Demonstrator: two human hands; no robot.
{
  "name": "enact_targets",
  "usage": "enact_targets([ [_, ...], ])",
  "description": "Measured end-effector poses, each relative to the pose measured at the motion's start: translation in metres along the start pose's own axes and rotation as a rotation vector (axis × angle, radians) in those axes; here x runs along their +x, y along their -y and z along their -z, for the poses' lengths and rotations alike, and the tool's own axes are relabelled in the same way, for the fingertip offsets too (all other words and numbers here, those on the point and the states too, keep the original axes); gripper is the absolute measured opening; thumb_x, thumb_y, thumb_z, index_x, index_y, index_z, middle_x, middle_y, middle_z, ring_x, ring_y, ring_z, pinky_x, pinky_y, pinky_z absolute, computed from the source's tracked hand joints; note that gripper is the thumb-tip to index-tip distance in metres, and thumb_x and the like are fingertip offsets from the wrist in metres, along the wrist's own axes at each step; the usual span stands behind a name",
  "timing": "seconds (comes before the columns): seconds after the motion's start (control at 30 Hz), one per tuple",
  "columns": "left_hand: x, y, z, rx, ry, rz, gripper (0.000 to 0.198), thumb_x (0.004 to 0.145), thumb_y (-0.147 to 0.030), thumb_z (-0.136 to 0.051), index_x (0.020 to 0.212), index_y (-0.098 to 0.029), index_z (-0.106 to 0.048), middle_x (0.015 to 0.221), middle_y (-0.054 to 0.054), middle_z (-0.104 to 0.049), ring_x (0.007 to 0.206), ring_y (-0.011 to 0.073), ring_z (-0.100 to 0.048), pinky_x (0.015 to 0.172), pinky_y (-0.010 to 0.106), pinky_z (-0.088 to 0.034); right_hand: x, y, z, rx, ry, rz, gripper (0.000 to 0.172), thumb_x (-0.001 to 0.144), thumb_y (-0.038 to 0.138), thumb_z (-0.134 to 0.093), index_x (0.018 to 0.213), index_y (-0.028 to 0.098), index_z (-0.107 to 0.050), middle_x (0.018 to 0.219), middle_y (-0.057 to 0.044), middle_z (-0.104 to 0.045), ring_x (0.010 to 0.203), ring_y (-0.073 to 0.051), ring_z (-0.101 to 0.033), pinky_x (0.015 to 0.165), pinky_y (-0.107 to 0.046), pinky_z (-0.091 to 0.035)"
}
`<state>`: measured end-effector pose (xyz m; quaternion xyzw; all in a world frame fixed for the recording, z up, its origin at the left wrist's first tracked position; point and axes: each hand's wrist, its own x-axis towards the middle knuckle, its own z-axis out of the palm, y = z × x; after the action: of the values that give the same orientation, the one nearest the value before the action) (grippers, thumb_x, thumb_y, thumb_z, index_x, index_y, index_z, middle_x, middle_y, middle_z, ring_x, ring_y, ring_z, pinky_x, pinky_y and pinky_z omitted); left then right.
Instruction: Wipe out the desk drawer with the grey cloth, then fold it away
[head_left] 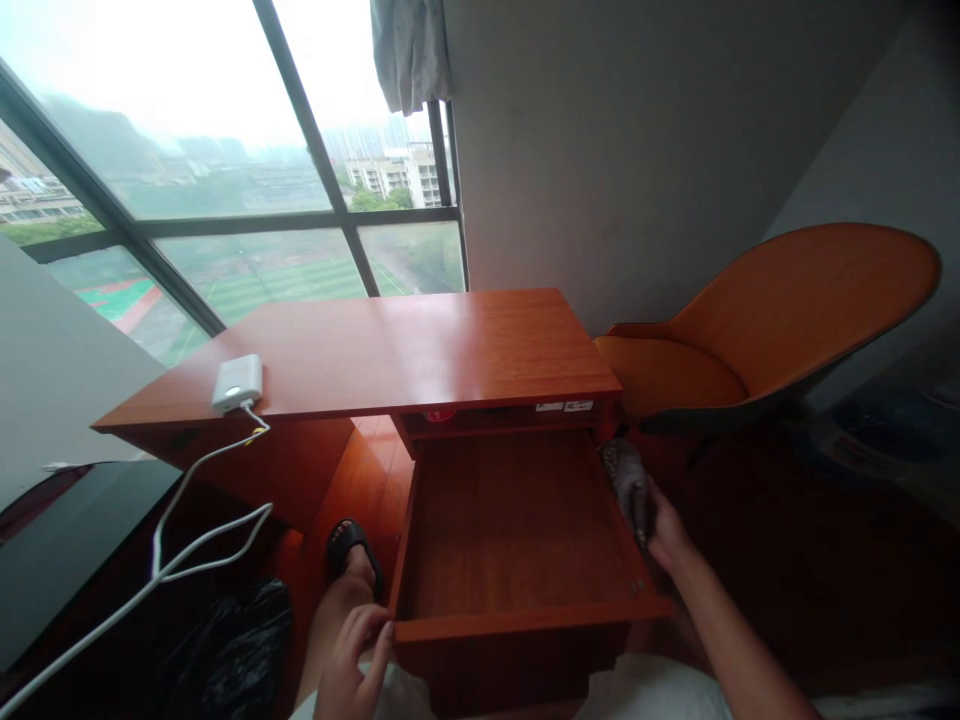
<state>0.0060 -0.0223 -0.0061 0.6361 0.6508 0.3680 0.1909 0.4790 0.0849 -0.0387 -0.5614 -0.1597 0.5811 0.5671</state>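
Observation:
A wooden drawer (517, 530) is pulled far out from under the reddish-brown desk (450, 345), and its inside is bare. My left hand (354, 655) has its bent fingers at the drawer's front left corner, gripping the edge there. Along the outer right side of the drawer, my right hand (667, 530) holds a greyish, patterned cloth (628, 480) against the wood. The cloth is bunched up and stretches forward toward the desk; the fingertips behind it are partly hidden.
A white power adapter (238, 382) with a white cable (210, 560) sits at the desk's left. An orange chair (795, 320) stands to the right. A black plastic bag (232, 640) lies at lower left, near my sandalled foot (351, 555). Windows (247, 270) rise behind the desk.

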Motion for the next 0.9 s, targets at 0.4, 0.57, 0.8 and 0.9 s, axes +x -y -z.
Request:
enact_targets([
  [0.4, -0.01, 0.017, -0.004, -0.055, 0.025, 0.048, 0.025, 0.083, -0.045, -0.057, 0.086, -0.022, -0.065, 0.091, 0.005, -0.066, 0.087, 0.0237, -0.065, 0.073, 0.031, -0.057, 0.009, -0.024, -0.032, -1.209, -0.045, 0.689, 0.098, 0.061, 0.029, -0.071, 0.146, 0.016, -0.023, 0.146, -0.023, -0.031, 0.133, -0.041, -0.036, 0.105, -0.054, -0.034],
  [0.57, -0.009, 0.003, 0.0, -0.058, 0.042, 0.046, 0.027, 0.083, -0.046, -0.057, 0.085, -0.021, -0.065, 0.089, 0.006, -0.066, 0.085, 0.023, -0.065, 0.072, 0.03, -0.057, 0.002, -0.018, -0.042, -1.448, -0.077, 0.855, 0.095, 0.065, 0.024, -0.069, 0.147, 0.019, -0.02, 0.155, -0.02, -0.011, 0.139, -0.044, -0.02, 0.106, -0.056, -0.033],
  [0.8, -0.007, -0.008, 0.001, -0.069, 0.001, 0.05, 0.032, 0.081, -0.051, -0.058, 0.083, -0.021, -0.067, 0.087, 0.006, -0.068, 0.083, 0.0237, -0.066, 0.071, 0.03, -0.057, -0.001, -0.02, -0.031, -1.278, -0.045, 0.796, 0.075, 0.07, 0.011, -0.051, 0.143, 0.019, -0.034, 0.15, -0.015, -0.031, 0.135, -0.035, -0.035, 0.107, -0.049, -0.036],
  [0.9, -0.008, -0.008, 0.001, -0.077, 0.001, 0.064, 0.033, 0.081, -0.052, -0.058, 0.084, -0.021, -0.067, 0.087, 0.007, -0.068, 0.083, 0.0244, -0.066, 0.071, 0.031, -0.057, 0.011, -0.016, -0.013, -0.82, -0.1, 0.576, 0.059, 0.072, 0.029, -0.057, 0.129, 0.018, -0.052, 0.132, -0.011, -0.057, 0.123, -0.029, -0.051, 0.105, -0.042, -0.041],
])
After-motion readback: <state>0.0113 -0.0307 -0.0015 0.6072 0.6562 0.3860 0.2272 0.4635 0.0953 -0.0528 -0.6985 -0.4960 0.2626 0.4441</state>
